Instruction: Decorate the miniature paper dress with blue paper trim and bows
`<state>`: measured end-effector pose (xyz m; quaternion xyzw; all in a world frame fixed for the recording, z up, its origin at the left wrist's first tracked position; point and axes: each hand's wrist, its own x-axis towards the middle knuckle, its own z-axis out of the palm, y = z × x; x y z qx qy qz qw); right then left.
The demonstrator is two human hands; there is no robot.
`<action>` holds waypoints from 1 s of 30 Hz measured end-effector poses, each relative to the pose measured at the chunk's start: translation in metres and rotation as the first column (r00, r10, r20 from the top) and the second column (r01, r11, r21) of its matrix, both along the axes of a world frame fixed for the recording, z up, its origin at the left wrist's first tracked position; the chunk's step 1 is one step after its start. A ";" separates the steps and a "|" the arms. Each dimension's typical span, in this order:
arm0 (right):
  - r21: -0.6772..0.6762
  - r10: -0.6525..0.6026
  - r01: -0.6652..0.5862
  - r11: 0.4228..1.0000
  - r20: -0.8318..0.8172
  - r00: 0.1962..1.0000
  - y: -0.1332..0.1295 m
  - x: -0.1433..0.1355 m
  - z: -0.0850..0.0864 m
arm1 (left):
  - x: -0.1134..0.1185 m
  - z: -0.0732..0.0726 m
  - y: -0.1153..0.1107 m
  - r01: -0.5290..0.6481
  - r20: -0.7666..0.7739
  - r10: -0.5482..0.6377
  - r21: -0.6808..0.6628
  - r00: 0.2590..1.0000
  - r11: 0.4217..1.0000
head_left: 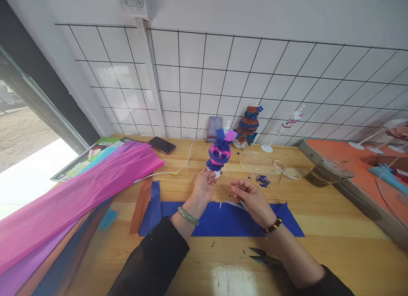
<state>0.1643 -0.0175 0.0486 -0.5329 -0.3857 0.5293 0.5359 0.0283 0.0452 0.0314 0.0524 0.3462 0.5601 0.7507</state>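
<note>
My left hand (204, 187) grips the white base of a small stand dressed in blue and pink crepe paper (219, 153), with a bow at its middle and a pink-purple piece at its top. The stand leans slightly above the table. Just to the right, my right hand (251, 198) has thumb and forefinger pinched together; whatever is between them is too small to make out. Below both hands lies a wide blue paper strip (219, 221). A thin white strip (234, 204) shows over it beside my right hand.
Scissors (263, 257) lie near my right forearm. Crepe paper sheets (121, 168) and a phone (162, 145) are at left. Behind stand a brown-and-blue decorated stand (248, 128) and a mostly bare one (283, 132). Tape rolls (291, 173), blue scraps (263, 181) and a cup (328, 173) sit right.
</note>
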 end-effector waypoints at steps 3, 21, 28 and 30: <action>0.047 -0.066 0.069 0.997 -0.053 0.996 0.015 -0.007 0.002 | 0.003 0.000 0.003 -0.035 0.016 0.034 0.034 0.999 0.999; 0.186 -0.223 0.271 0.944 -0.241 0.944 0.061 -0.039 -0.006 | 0.009 -0.001 0.015 -0.060 0.070 0.046 0.206 0.997 0.977; 0.265 -0.246 0.303 0.916 -0.227 0.942 0.069 -0.042 -0.012 | 0.009 -0.005 0.016 -0.044 0.073 0.028 0.227 0.997 0.973; 0.278 -0.257 0.313 0.908 -0.218 0.941 0.071 -0.042 -0.014 | 0.009 -0.008 0.017 -0.039 0.074 0.023 0.229 0.997 0.973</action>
